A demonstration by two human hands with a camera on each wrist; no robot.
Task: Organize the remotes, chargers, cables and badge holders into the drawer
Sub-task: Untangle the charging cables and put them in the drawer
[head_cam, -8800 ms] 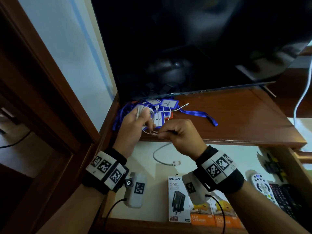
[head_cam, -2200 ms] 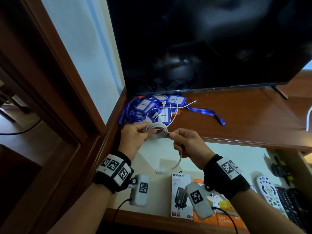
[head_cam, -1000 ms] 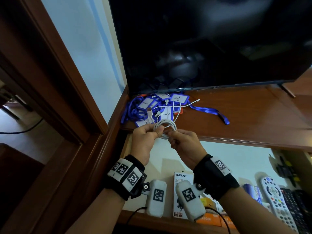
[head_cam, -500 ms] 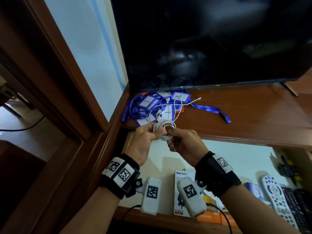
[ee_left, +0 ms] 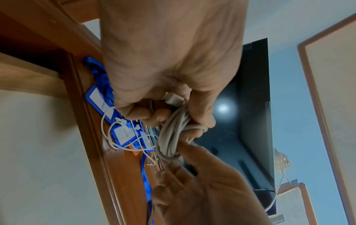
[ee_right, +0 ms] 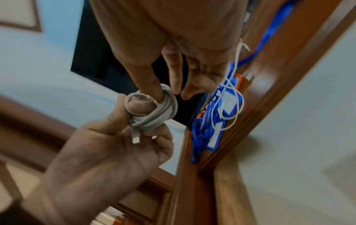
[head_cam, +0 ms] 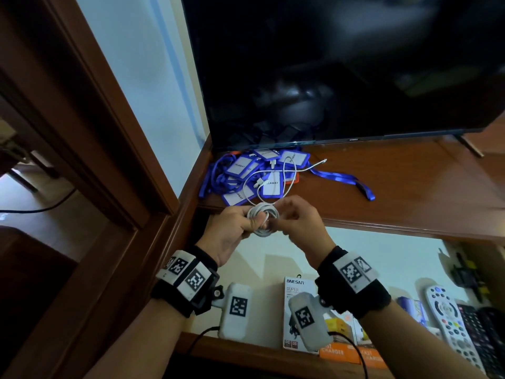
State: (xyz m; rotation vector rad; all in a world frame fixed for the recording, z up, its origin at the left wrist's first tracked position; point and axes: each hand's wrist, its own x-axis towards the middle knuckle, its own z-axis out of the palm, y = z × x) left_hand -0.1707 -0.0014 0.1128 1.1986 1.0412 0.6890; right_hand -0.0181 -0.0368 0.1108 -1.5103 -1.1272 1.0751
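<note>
1. Both hands meet just in front of the shelf edge, above the open drawer (head_cam: 382,258). The left hand (head_cam: 232,228) grips the coiled white cable (head_cam: 263,219), thumb and fingers curled round the bundle, one plug end poking out by the palm in the right wrist view.
2. The right hand (head_cam: 300,222) works at the same coil: its forefinger is poked through the loops, the other fingers bent just beside it. It looks like the last tuck of the loose end.
3. Already in the drawer: boxed chargers (head_cam: 299,291) along the front edge and the remotes (head_cam: 448,324) at the right.
4. Not yet put away: the heap of blue badge holders (head_cam: 246,170) on the shelf under the TV (head_cam: 341,64), with a thinner white cable (head_cam: 287,173) lying loose over them.
5. My read: roughly the middle of the job. This coil goes in next, then the thin cable, then the badge holders.
</note>
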